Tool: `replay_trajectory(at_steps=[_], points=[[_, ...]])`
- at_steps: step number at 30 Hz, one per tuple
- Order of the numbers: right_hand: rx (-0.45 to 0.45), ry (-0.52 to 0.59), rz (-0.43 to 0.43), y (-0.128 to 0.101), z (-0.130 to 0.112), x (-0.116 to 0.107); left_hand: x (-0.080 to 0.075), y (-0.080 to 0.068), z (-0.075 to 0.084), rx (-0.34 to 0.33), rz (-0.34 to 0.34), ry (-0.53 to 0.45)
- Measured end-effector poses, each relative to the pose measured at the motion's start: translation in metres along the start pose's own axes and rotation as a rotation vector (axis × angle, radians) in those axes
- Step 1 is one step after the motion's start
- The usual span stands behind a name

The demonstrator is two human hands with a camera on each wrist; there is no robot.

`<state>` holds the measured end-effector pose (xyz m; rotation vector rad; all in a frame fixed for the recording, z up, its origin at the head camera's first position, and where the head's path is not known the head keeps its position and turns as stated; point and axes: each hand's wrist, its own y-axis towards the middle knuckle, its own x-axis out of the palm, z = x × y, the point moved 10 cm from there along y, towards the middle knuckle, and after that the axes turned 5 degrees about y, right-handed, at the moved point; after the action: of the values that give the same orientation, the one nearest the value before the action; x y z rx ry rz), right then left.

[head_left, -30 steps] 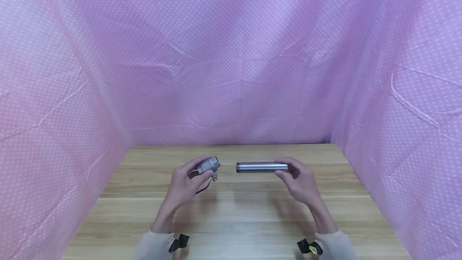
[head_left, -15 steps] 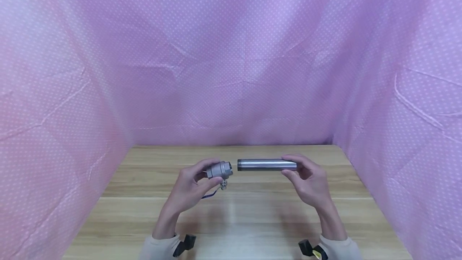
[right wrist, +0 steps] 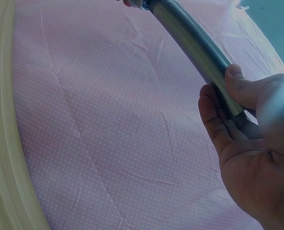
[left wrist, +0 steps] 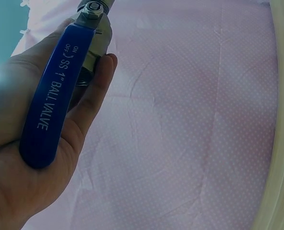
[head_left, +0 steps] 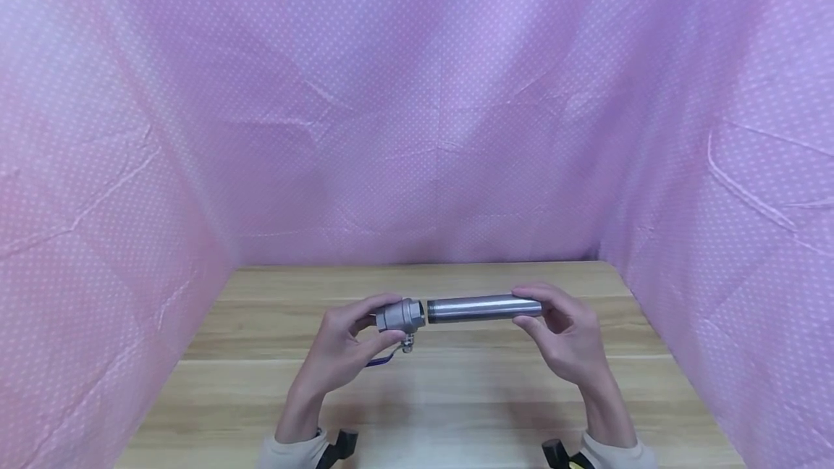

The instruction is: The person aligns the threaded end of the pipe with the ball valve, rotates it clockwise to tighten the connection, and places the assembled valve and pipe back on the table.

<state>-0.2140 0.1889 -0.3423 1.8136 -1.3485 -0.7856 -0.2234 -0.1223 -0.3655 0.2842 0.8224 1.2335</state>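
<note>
Above the wooden counter [head_left: 456, 396], you hold two metal parts up in the air, end to end. Your left hand [head_left: 342, 353] has its fingers curled round the ball valve [head_left: 399, 315], and the valve's blue handle [left wrist: 53, 96] lies flat along your palm. Your right hand [head_left: 563, 339] pinches the far end of the steel pipe [head_left: 482, 307] between thumb and fingers. The pipe's threaded end sits right at the open mouth of the valve; the two look as if they are touching, but you cannot tell if the threads have caught. To join them well, keep the pipe and the valve in one straight line, like two train cars on a track. If the pipe leans even a little, the threads may bite crooked and jam. Hold the valve still with your left hand and let your right hand do the turning. Turn softly at first, with just your fingertips. If it feels stuck, it is better to back off and line it up again than to push hard. Keep both parts over the counter, so a slip does not drop them far. Pink dotted cloth [head_left: 417, 129] hangs on three sides.
</note>
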Motion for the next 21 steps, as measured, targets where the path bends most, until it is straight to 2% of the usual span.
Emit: replay_trajectory(at_steps=[7,21], points=[[-0.008,0.032,-0.012,0.0,-0.001,0.001,0.002,0.0,0.011,0.087,-0.012,0.019],[0.028,0.008,-0.024,-0.004,0.003,0.005,0.003,-0.001,0.013,0.112,-0.018,0.076]])
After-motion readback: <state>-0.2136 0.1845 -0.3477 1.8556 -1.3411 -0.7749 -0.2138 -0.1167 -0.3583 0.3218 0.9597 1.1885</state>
